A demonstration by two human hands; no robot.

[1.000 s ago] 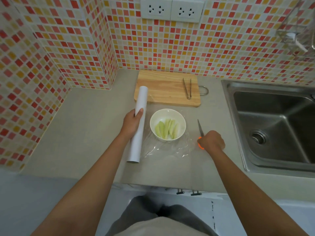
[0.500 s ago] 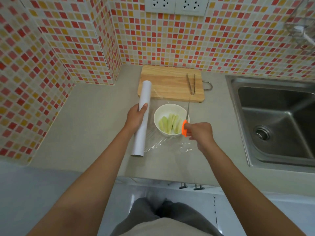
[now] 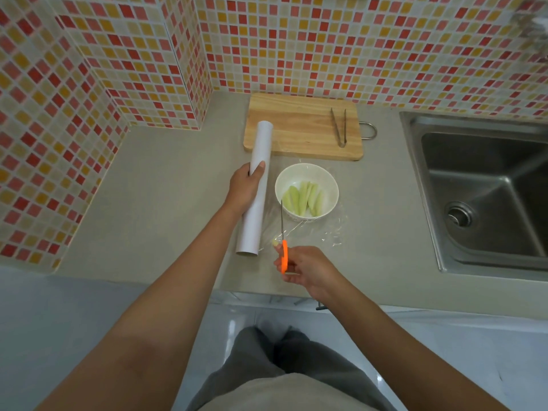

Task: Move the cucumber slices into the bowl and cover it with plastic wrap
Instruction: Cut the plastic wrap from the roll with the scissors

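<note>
Right hand drew scissors nearer; left hand still grips roll.

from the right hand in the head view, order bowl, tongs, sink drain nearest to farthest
From the right hand:
1. bowl, just beyond it, slightly right
2. sink drain, off to the right in the basin
3. tongs, farthest back, on the board near the wall

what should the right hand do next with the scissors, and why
Probably run the scissors forward along the roll to cut the plastic wrap. The wrap looks drawn out from the roll over the bowl of cucumber slices. The left hand grips the roll, and the right hand holds the blades at the near edge between roll and bowl.
</note>
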